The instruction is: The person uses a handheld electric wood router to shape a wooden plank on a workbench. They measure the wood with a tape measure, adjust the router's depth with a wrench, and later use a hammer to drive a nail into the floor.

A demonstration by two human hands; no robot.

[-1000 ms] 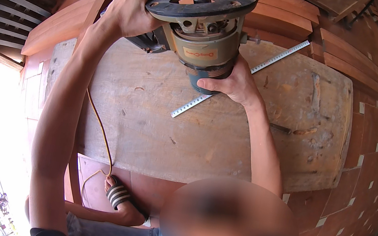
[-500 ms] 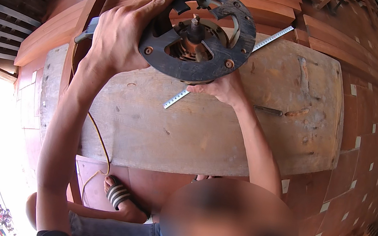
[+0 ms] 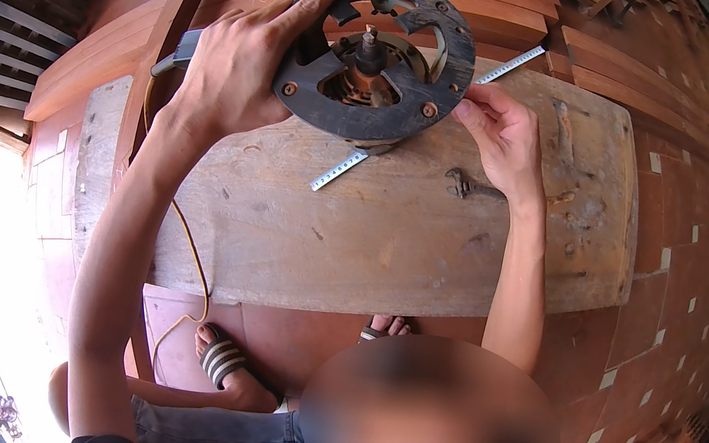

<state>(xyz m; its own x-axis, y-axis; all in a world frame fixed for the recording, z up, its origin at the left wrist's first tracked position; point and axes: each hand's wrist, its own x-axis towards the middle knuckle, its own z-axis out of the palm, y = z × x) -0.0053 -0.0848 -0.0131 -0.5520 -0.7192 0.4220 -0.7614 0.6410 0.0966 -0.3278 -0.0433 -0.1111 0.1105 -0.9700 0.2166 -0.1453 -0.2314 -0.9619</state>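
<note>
Left fingers [image 3: 319, 3] clamped on router [image 3: 345, 115] — right fingers [image 3: 500, 104] moved to rim [image 3: 460, 74], grip unclear.

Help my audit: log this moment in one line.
left hand: holds router | right hand: at its rim | ruler, wrench: on board

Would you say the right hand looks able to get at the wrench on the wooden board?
Probably yes: the wrench lies near the right hand, its head uncovered, though that hand seems busy at the edge of the router.
</note>
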